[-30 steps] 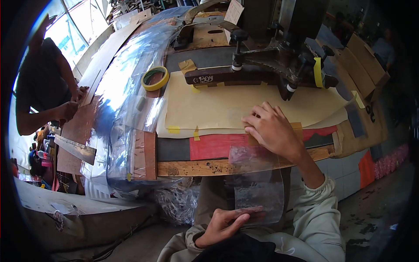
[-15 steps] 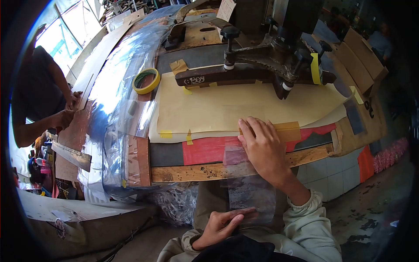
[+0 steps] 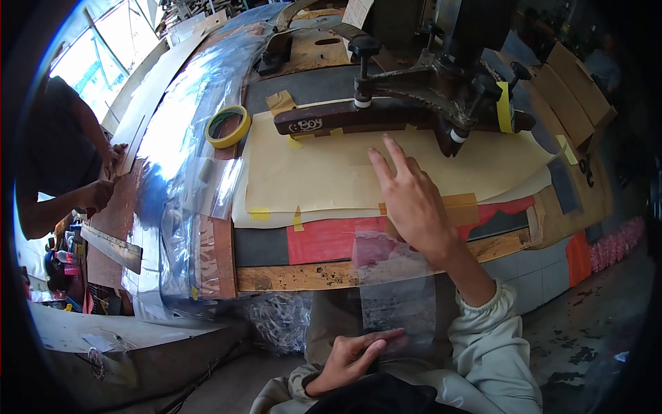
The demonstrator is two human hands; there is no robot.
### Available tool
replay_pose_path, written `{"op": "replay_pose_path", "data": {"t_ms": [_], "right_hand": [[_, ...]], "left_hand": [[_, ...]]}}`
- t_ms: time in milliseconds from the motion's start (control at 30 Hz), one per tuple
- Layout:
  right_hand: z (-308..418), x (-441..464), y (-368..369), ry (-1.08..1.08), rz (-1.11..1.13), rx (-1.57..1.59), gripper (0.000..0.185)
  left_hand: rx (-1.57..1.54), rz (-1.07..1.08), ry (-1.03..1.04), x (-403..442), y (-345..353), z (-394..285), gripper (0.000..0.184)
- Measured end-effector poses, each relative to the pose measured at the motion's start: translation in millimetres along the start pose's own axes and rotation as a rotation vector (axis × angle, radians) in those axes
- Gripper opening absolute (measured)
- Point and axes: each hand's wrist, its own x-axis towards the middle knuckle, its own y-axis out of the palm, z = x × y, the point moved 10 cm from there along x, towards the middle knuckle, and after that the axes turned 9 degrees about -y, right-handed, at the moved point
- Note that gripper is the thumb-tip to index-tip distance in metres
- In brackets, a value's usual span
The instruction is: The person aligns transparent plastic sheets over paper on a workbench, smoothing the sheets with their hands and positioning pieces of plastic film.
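Note:
My right hand point(image 3: 414, 200) is over the cream sheet point(image 3: 310, 176), fingers extended and apart, pointing toward the dark metal clamp bar point(image 3: 407, 119). Beneath its wrist side lies a brown tape strip point(image 3: 460, 209). A clear plastic sheet point(image 3: 396, 300) hangs over the wooden front edge point(image 3: 310, 274) of the table. Low in the view, my left hand point(image 3: 350, 359) holds the lower end of that plastic between thumb and fingers. Red material point(image 3: 324, 239) shows under the cream sheet's front edge.
A yellow tape roll point(image 3: 227, 127) sits left of the cream sheet, beside shiny plastic film point(image 3: 181, 138). A metal blade or ruler point(image 3: 112, 248) lies at the left corner. Another person point(image 3: 65, 145) works at the far left. Scissors point(image 3: 586, 172) and cardboard point(image 3: 572, 90) are at the right.
My right hand has lifted from the brown tape strip at the sheet's front edge and reaches farther over the cream sheet, fingers spreading. My left hand stays on the plastic. The view has shifted slightly.

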Motion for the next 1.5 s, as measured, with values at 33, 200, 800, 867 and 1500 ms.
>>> {"op": "replay_pose_path", "data": {"t_ms": [33, 200, 800, 867, 1500], "right_hand": [[-1, 4, 2, 0.003, 0.003, -0.005, 0.057], [2, 4, -3, 0.014, -0.057, -0.076, 0.058], [13, -28, 0, 0.129, -0.094, -0.061, 0.032], [14, -28, 3, 0.148, -0.078, -0.072, 0.034], [20, -33, 13, 0.200, -0.015, -0.127, 0.041]], "left_hand": [[-0.015, -0.007, 0.021, 0, 0, -3, 0.032], [-0.026, 0.034, -0.096, -2, 0, 7, 0.032], [0.007, 0.026, -0.097, 2, -3, 15, 0.030], [-0.005, 0.014, -0.085, 3, -3, 13, 0.030], [-0.021, -0.008, -0.147, 2, -6, 21, 0.030]]}}
